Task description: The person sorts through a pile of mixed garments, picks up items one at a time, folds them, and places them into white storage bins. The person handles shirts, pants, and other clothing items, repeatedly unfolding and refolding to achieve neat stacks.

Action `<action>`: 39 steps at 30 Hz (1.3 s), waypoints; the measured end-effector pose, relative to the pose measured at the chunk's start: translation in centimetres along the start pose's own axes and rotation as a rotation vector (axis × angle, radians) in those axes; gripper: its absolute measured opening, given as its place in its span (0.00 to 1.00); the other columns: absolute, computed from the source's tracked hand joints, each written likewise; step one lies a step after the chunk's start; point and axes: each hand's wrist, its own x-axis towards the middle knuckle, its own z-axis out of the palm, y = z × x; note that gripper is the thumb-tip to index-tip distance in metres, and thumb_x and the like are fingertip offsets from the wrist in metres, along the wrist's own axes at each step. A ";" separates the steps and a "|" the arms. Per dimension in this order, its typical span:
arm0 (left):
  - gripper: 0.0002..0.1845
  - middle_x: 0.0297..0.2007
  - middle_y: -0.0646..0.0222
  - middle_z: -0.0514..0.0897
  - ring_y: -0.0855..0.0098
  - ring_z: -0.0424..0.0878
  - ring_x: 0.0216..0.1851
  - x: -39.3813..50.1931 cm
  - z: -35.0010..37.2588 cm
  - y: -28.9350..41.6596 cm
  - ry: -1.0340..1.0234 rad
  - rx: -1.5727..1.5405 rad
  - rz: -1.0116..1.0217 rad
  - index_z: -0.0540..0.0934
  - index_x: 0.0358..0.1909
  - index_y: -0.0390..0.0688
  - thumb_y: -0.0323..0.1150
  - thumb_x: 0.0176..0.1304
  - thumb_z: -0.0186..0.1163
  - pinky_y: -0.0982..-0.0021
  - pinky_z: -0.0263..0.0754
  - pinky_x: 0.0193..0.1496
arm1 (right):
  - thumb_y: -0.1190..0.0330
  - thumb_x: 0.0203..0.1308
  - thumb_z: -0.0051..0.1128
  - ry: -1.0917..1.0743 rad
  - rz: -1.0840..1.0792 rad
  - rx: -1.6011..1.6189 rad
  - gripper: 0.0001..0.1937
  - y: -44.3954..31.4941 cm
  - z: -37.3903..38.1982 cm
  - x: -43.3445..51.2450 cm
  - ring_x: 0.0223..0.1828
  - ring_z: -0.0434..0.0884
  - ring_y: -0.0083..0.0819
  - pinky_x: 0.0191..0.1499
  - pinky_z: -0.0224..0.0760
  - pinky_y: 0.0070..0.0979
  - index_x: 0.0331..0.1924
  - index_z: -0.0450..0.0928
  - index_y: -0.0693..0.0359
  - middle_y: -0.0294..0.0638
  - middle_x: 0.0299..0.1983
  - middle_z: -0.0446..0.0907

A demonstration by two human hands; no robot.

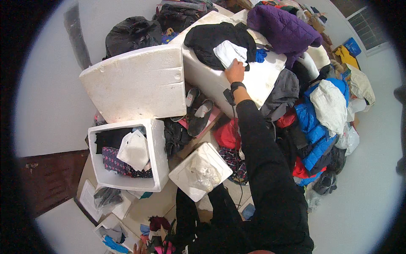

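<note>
My right hand (235,71) grips the near edge of a folded white cloth (229,53), which lies on a black garment (203,39). Both are on top of a large white foam box (253,84). A small blue cloth (261,55) lies just right of the hand. A black band (237,85) is on my right wrist, with a small black device and cable beside it. At the bottom edge only a few fingers of what appears to be my left hand (138,248) show, near small coloured cloths (158,223); whether they hold anything is hidden.
An open foam box (160,158) with folded clothes stands left, below an upright foam panel (136,85). A foam lid (180,177) bearing crumpled plastic is before my legs. Shoes (201,117) lie between boxes. A purple quilted garment (282,28) and a blue jacket (312,127) are heaped right.
</note>
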 end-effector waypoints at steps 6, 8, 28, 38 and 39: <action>0.28 0.63 0.64 0.64 0.62 0.64 0.62 1.4 -0.2 -0.3 -0.096 -0.053 0.095 0.54 0.69 0.54 0.41 0.69 0.44 0.61 0.59 0.63 | 0.61 0.47 0.60 0.136 -0.068 0.116 0.22 0.9 -2.9 1.1 0.43 0.75 0.52 0.47 0.70 0.40 0.44 0.77 0.68 0.58 0.39 0.76; 0.28 0.63 0.64 0.64 0.62 0.65 0.62 1.0 2.7 2.6 -0.328 -0.219 0.202 0.54 0.69 0.53 0.41 0.69 0.45 0.61 0.59 0.63 | 0.63 0.49 0.58 0.134 -0.026 0.472 0.21 0.7 -5.4 0.4 0.33 0.79 0.42 0.38 0.73 0.34 0.45 0.76 0.70 0.54 0.33 0.79; 0.33 0.50 0.58 0.76 0.66 0.78 0.45 -2.2 41.3 17.6 -0.766 0.065 0.151 0.61 0.62 0.37 0.30 0.52 0.54 0.68 0.76 0.47 | 0.62 0.60 0.54 -1.123 -0.260 0.830 0.14 -5.2 -12.2 -20.5 0.43 0.79 0.32 0.47 0.72 0.30 0.44 0.78 0.62 0.41 0.39 0.80; 0.34 0.53 0.56 0.74 0.61 0.76 0.49 -1.2 24.3 10.1 -0.337 -0.052 0.039 0.61 0.62 0.37 0.29 0.48 0.50 0.64 0.74 0.50 | 0.56 0.45 0.67 0.046 -0.337 0.092 0.36 -7.4 3.3 -0.8 0.61 0.65 0.47 0.63 0.58 0.35 0.56 0.68 0.70 0.55 0.59 0.66; 0.34 0.52 0.57 0.74 0.61 0.76 0.49 -0.8 22.6 8.7 -0.312 -0.106 0.064 0.62 0.62 0.38 0.29 0.48 0.50 0.63 0.74 0.50 | 0.55 0.44 0.67 0.011 -0.277 0.031 0.37 -8.0 4.2 -0.4 0.63 0.63 0.48 0.64 0.57 0.36 0.56 0.68 0.71 0.56 0.60 0.65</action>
